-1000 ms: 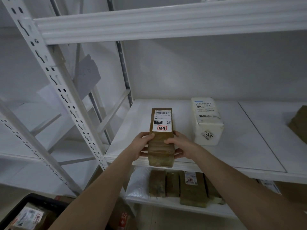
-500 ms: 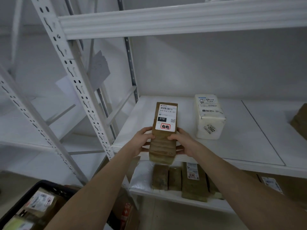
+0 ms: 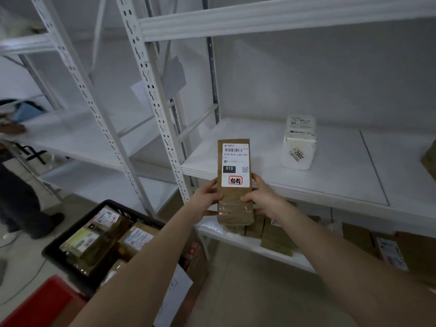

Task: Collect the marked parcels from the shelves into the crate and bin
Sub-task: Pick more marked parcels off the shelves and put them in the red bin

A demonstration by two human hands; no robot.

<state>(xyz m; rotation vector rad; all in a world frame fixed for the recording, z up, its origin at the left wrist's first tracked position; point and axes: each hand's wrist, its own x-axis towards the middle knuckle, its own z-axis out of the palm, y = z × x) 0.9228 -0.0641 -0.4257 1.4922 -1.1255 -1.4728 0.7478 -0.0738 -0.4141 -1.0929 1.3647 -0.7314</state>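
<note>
Left hand [image 3: 207, 199] and right hand [image 3: 262, 199] clasp the red-marked parcel [image 3: 234, 185], fingers [image 3: 256, 180] curled round its sides, just off the shelf [image 3: 335, 180] edge. The crate [image 3: 70, 229] already holds several; this one isn't in yet. A white parcel [image 3: 298, 143] sits on the shelf, boxes [image 3: 276, 240] below: plenty left, I'd say.

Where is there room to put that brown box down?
For the brown box, the middle shelf is bare left and right of the white parcel. The black crate and the lower shelf are packed with parcels.
</note>
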